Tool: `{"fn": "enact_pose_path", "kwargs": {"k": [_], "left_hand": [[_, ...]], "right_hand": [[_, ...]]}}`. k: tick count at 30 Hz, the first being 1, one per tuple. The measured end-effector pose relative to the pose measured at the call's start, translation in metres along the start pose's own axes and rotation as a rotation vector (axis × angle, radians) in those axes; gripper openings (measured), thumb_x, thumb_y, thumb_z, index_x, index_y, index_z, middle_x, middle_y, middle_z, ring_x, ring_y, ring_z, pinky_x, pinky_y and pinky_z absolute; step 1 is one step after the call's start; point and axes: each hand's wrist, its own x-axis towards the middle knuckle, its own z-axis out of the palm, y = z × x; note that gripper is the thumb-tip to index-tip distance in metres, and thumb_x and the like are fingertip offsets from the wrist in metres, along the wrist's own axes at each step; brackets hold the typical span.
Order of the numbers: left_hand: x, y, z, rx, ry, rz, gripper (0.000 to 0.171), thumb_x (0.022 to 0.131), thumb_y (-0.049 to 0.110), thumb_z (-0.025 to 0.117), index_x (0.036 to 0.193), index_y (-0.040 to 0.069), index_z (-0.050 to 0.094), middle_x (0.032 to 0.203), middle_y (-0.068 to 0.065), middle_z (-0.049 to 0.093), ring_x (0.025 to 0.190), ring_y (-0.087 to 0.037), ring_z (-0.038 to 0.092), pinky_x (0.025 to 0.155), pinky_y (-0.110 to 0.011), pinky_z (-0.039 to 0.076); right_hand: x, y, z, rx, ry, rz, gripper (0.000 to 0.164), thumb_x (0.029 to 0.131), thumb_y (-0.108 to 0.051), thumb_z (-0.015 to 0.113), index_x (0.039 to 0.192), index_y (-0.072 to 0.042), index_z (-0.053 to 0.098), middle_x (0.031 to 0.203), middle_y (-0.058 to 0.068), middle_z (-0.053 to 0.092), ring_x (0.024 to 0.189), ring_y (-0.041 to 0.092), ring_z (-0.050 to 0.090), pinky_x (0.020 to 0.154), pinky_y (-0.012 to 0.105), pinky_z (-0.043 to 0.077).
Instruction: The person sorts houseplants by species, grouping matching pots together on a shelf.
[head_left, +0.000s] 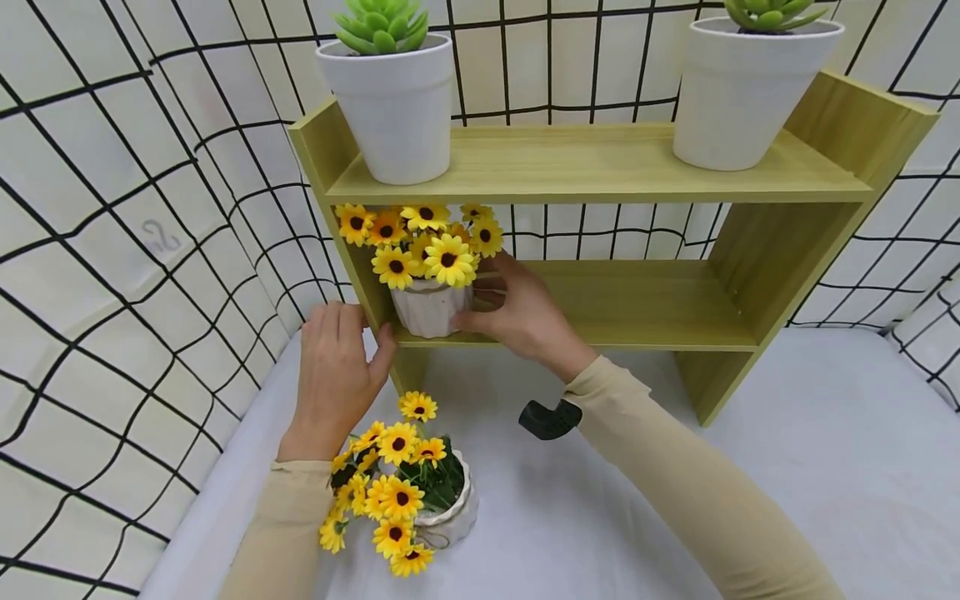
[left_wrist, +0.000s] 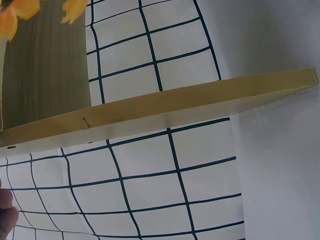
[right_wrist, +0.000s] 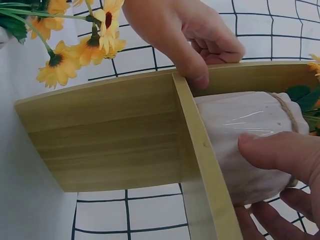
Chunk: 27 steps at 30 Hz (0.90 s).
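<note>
A white flowerpot [head_left: 427, 310] of yellow artificial sunflowers [head_left: 423, 237] stands at the left end of the wooden shelf's lower board [head_left: 630, 300]. My right hand [head_left: 521, 312] grips this pot from its right side. The right wrist view shows the thumb [right_wrist: 270, 150] across the pot's wall and the other fingers around the far side. My left hand [head_left: 333, 375] holds the shelf's left side panel [left_wrist: 165, 107], thumb at the inner face and fingers outside. Only a bit of that hand's fingers [left_wrist: 7, 212] enters the left wrist view.
A second sunflower pot [head_left: 453, 521] sits on the white table below my left hand, its blooms leaning left. Two white pots with green succulents, one left [head_left: 397, 108] and one right [head_left: 750, 96], stand on the top board [head_left: 562, 158]. Black-gridded white cloth [head_left: 112, 250] encloses the shelf.
</note>
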Motion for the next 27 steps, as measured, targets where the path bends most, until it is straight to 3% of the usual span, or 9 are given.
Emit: {"fn": "enact_pose_path", "kwargs": {"k": [8,14,27], "left_hand": [[0.002,0.003,0.001,-0.016,0.026,0.004,0.019,0.096,0.011,0.063,0.099,-0.005,0.055,0.087,-0.02,0.052,0.08,-0.036,0.044,0.073,-0.044,0.031],[0.001,0.001,0.001,-0.024,0.036,0.009,0.019,0.096,0.012,0.061,0.097,-0.006,0.054,0.086,-0.02,0.051,0.079,-0.036,0.043,0.073,-0.044,0.032],[-0.001,-0.001,0.003,-0.027,0.033,0.016,0.021,0.097,0.013,0.06,0.099,-0.007,0.053,0.087,-0.021,0.051,0.081,-0.037,0.045,0.074,-0.046,0.034]], "right_hand": [[-0.02,0.004,-0.011,0.04,0.042,-0.091,0.068,0.081,-0.013,0.086,0.141,-0.013,0.052,0.141,0.006,0.058,0.132,0.027,0.064,0.111,0.039,0.052],[-0.047,0.011,-0.01,0.171,0.079,-0.161,0.07,0.078,0.0,0.085,0.14,-0.004,0.054,0.134,0.016,0.062,0.119,0.03,0.068,0.103,0.028,0.056],[-0.105,0.041,0.005,0.198,0.017,-0.226,0.063,0.077,-0.002,0.087,0.134,-0.009,0.058,0.13,0.01,0.065,0.108,0.017,0.069,0.097,0.028,0.058]]}}
